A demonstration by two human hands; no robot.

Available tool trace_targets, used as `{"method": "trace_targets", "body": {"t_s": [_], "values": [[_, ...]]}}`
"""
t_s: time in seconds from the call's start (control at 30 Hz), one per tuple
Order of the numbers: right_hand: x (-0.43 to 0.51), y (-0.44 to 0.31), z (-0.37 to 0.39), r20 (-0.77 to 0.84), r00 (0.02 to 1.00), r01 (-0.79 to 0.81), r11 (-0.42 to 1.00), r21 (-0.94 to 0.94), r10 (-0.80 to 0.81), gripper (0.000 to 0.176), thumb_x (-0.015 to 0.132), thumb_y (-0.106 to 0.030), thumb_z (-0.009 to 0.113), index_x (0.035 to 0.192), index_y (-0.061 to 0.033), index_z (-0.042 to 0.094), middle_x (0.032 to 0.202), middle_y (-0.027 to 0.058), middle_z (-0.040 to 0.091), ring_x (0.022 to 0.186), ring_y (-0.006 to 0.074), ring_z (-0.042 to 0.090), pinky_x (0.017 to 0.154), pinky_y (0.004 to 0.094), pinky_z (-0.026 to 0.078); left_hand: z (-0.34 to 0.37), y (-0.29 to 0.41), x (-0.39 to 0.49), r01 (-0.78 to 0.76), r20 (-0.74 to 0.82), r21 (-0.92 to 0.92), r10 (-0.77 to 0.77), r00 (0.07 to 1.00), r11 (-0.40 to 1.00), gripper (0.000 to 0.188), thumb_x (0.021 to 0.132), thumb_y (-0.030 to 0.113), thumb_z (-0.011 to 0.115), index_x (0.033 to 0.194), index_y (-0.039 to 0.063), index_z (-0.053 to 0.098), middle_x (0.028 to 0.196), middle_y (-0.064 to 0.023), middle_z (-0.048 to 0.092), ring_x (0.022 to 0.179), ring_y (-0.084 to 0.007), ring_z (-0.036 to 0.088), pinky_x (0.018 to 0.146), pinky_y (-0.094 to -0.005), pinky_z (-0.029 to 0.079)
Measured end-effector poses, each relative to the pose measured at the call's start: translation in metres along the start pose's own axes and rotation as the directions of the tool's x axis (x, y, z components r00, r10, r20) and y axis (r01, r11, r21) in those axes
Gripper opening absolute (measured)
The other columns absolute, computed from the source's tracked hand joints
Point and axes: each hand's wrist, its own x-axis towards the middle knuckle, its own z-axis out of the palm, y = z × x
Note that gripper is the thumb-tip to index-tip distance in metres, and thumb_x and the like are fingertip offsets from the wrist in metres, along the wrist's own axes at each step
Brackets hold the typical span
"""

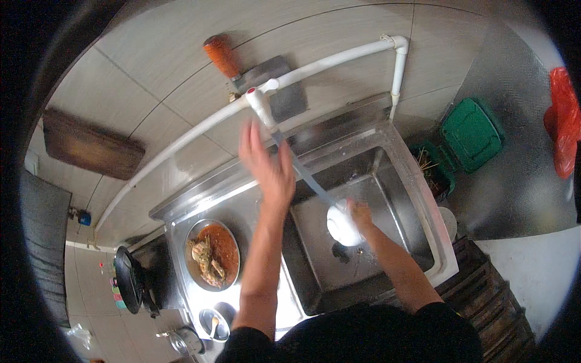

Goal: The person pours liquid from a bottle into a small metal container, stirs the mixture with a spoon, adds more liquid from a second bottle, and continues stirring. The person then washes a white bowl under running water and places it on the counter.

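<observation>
My right hand point(359, 215) grips the edge of a white bowl point(341, 226), held over the stainless steel sink basin point(317, 254). The lower end of a translucent hose point(311, 179) reaches the bowl; its upper end joins a white plastic tap point(260, 105) with a red mark. Blurred, my left hand point(268, 163) is raised just below the tap, beside the hose, with its fingers apart and nothing seen in it.
On the steel counter left of the basin are a metal bowl of food in red sauce point(227, 245) and a small bowl with a spoon point(208, 317). A cleaver point(272, 77) hangs behind the white pipe point(340, 60). A green lidded bin point(472, 134) stands right of the sink.
</observation>
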Motion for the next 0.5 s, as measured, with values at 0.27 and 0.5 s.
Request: {"method": "trace_targets", "body": {"t_s": [0.27,0.5], "values": [[-0.002,0.051,0.026,-0.072,0.977,-0.164,0.922,0.351,0.202,0.074,0.091,-0.063,0.034,0.093,0.0028,0.068,0.091,0.0287,0.065,0.094,0.0411,0.063,0.083,0.0493,0.044,0.054,0.03,-0.281,0.183,0.727,-0.187,0.011,0.687,0.965,0.041,0.092,0.018,0.048,0.131,0.004,0.047,0.137,-0.0173,0.044,0.129,-0.0361,0.038,0.105,-0.0499,0.032],[-0.051,0.033,-0.024,0.143,0.97,-0.243,0.768,0.593,0.196,0.072,0.094,-0.059,0.037,0.093,0.0068,0.064,0.09,0.0203,0.067,0.084,0.0303,0.064,0.076,0.0453,0.049,0.146,-0.082,-0.267,0.963,0.982,0.174,-0.112,-0.154,0.204,0.046,0.097,0.036,0.04,0.13,0.005,0.05,0.129,-0.0136,0.053,0.115,-0.0279,0.053,0.096,-0.0431,0.044]]}}
